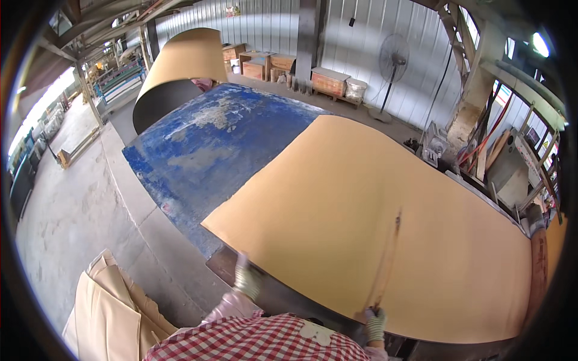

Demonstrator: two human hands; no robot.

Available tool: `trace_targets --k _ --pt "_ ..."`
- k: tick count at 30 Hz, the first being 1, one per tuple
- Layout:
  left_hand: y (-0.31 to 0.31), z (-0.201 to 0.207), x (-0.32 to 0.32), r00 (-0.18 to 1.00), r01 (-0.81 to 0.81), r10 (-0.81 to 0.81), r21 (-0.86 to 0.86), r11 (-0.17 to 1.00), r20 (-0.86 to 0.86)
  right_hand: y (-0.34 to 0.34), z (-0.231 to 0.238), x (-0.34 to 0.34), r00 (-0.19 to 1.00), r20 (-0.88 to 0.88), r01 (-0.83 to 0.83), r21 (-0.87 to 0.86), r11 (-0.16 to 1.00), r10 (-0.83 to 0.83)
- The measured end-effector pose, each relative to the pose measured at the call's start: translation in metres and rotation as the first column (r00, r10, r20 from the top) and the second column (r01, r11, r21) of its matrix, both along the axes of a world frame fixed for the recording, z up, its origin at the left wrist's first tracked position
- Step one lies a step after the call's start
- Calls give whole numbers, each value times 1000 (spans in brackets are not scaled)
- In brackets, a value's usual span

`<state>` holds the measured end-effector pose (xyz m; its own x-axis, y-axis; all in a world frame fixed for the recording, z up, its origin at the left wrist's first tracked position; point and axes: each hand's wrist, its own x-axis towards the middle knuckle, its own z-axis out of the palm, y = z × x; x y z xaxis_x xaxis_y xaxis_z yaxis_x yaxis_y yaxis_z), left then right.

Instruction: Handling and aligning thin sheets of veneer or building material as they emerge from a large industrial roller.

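Note:
A large tan sheet (373,222) lies flat on a worn blue table (205,150), covering its right half. My left hand (247,278), in a grey glove, grips the sheet's near edge close to its left corner. My right hand (374,323), also gloved, grips the same near edge further right. A dark streak (388,259) runs across the sheet just above my right hand. Beyond the table's far end, a second tan sheet (189,57) stands raised on its edge, hiding whoever holds it.
A stack of pale sheets (111,307) sits on the concrete floor at my lower left. Wooden crates (328,81) and a standing fan (392,60) line the corrugated back wall. Boards and a machine (512,168) crowd the right side.

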<state>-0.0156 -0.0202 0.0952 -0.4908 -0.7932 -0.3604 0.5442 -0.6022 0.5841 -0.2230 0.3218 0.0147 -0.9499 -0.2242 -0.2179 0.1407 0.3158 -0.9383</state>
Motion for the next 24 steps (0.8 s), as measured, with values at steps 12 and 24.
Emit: trace_targets --k 12,24 --pt "39 -111 -16 933 294 -317 147 944 170 -46 54 59 949 47 -315 157 936 312" --pt "80 -61 -36 877 480 -435 317 818 -205 -33 70 92 987 49 -154 44 987 151"
